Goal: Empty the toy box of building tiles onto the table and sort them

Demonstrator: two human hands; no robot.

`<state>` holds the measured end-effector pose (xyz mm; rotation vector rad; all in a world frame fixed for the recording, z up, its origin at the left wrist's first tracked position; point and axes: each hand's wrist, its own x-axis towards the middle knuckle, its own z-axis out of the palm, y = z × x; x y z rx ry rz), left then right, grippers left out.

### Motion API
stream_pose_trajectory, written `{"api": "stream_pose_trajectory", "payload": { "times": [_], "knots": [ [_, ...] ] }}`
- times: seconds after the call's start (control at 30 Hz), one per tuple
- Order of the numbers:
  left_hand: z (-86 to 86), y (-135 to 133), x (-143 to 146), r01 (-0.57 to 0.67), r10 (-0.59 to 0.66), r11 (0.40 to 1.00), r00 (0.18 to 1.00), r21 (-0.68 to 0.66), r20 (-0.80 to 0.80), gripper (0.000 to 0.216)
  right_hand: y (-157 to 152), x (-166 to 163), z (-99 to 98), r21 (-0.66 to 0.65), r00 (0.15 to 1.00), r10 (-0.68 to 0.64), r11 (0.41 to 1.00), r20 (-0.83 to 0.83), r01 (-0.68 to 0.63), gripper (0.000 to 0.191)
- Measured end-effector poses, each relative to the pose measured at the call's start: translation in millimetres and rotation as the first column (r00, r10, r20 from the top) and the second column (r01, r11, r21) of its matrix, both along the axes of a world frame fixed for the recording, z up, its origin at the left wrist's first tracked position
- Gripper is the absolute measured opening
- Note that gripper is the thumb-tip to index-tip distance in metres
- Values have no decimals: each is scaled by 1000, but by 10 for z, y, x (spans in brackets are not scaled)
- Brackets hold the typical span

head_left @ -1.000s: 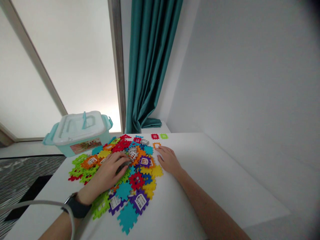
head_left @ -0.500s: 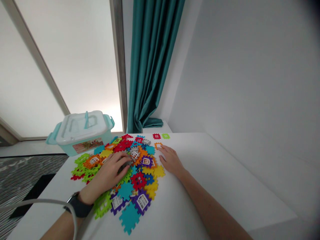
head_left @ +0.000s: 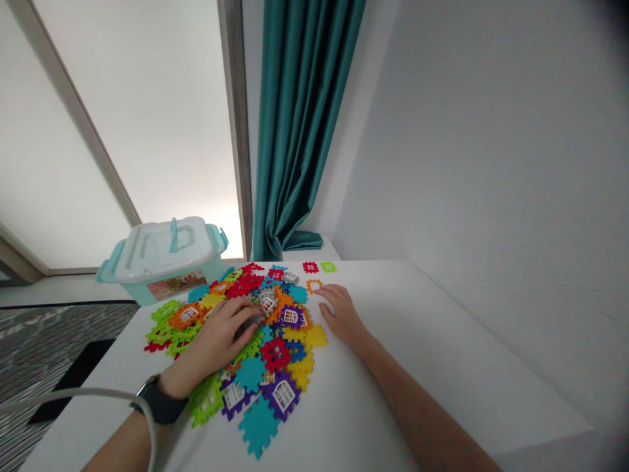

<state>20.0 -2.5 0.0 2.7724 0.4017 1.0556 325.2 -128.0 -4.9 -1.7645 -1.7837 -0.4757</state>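
Observation:
My left hand (head_left: pixel 228 331) lies across a pile of colourful interlocking plastic tiles, fingers spread and bent. Its fingertips are beside a grey window tile (head_left: pixel 266 302); something greyish shows between thumb and forefinger, too shaded to make out. My right hand (head_left: pixel 343 314) is at the pile's right side, fingers stretched out, its fingertips at the edge of a small orange square tile (head_left: pixel 314 286) lying flat. Just behind that tile, a red tile (head_left: pixel 310 267) and a green tile (head_left: pixel 329 267) lie side by side. Nearer me are a purple window tile (head_left: pixel 282 394) and a turquoise tile (head_left: pixel 258 426).
A lidded turquoise storage box (head_left: pixel 170 259) stands at the pile's back left. A pale cable (head_left: pixel 98 392) arcs in front of my left wrist. Behind the white table (head_left: pixel 393 295) hangs a green curtain (head_left: pixel 304 131), with a wall to the right.
My right hand has drawn slightly back to the right, so more of the orange tile shows. My left hand stays on the pile. The view has shifted slightly.

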Motion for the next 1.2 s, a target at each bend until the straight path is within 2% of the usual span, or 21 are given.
{"api": "stream_pose_trajectory", "payload": {
  "times": [0.27, 0.37, 0.5, 0.73, 0.97, 1.2],
  "knots": [
    [-3, 15, -21, -20, 20, 1000, 1000, -17, -8, 23, -50, -269, -4, -25, 995, 95, 995, -15, -95, 30],
    [8, 11, -24, -18, 18, 1000, 1000, -17, -5, 23, 44, -163, 67, -24, 994, 104, 994, 19, -103, 28],
    [20, -1, -25, -18, 18, 1000, 1000, -17, -7, 22, 176, 38, 163, -127, 981, 184, 976, 57, -176, 28],
    [-6, 19, -24, -30, 30, 999, 999, -13, -17, 21, 309, 129, 181, -263, 974, 211, 948, 88, -181, 32],
    [-1, 21, -24, -21, 21, 1000, 1000, -20, -18, 22, 370, 97, 171, -276, 979, 198, 945, 50, -177, 28],
    [11, 21, -22, -22, 21, 999, 1000, -23, -21, 22, 395, 68, 147, -227, 981, 190, 958, 41, -176, 18]
  ]
}}
